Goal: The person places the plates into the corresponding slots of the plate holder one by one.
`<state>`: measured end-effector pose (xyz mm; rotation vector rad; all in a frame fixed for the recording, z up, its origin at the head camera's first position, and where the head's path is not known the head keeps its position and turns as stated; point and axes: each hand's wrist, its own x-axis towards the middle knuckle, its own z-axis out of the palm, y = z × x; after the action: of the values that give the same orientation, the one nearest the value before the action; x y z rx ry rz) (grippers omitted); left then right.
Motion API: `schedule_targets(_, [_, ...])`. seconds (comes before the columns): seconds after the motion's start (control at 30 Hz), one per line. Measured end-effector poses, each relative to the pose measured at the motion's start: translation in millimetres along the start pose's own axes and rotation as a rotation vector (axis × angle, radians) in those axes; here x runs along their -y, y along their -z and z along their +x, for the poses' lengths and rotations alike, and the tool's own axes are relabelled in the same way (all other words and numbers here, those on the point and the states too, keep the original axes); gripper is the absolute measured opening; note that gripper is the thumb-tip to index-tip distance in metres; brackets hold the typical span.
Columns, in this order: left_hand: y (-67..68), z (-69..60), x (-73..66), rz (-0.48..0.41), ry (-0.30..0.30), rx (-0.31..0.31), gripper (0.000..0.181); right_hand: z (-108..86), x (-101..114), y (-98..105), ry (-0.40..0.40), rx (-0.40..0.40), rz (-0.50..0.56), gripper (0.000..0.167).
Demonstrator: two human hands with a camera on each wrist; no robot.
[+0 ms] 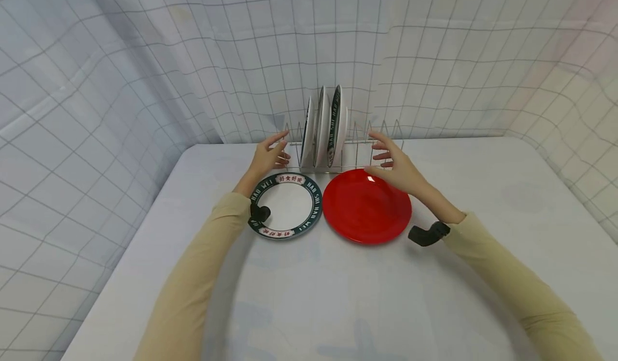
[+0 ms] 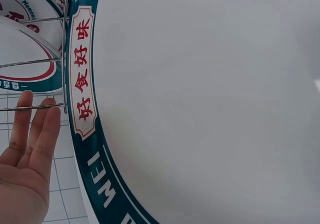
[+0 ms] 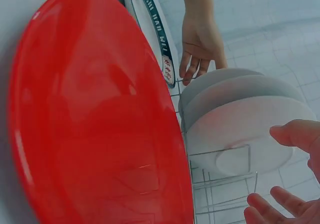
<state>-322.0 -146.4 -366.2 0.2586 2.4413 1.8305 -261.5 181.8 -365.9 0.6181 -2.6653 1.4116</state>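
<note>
A wire dish rack [image 1: 354,167] stands at the back of the table and holds three upright white plates [image 1: 343,127], one with a dark green lettered rim. My left hand [image 1: 267,158] is at the rack's left end, fingers loosely extended beside the wires; whether they touch is unclear. At the right end, my right hand [image 1: 398,169] has its thumb and fingers spread, with nothing between them. In front of the rack lie a green-rimmed plate [image 1: 289,205] under the left wrist and a red plate [image 1: 367,208] near the right hand. The right wrist view shows the rack plates' undersides [image 3: 250,129].
The white table [image 1: 314,296] extends toward me and to both sides. A white sheet with a grid pattern [image 1: 309,44] hangs behind the rack and along the sides. Dark wrist-worn devices [image 1: 428,234] sit near both cuffs.
</note>
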Motion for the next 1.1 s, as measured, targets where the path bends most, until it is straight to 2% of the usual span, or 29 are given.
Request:
schedule_targets(0.4, [1.9,-1.5,-1.3,0.009,0.0,0.002,0.045,-39.6,-34,19,-0.133,0.066,0.04,0.071])
schedule_targets(0.73, [3.8,-4.8,-1.6,0.02,-0.016,0.01,0.046,-57.7,-51,30,-0.275,0.155,0.087,0.076])
schedule_targets(0.97, [3.0,11.8,23.7,0.075,-0.057,-0.023,0.046,-55.2,-61,28,-0.309,0.19,0.153,0.074])
schedule_targets(1.1, [1.5,12.7,24.1,0.072,-0.06,-0.018,0.046,-52.7,-65,25,-0.332,0.219,0.193,0.075])
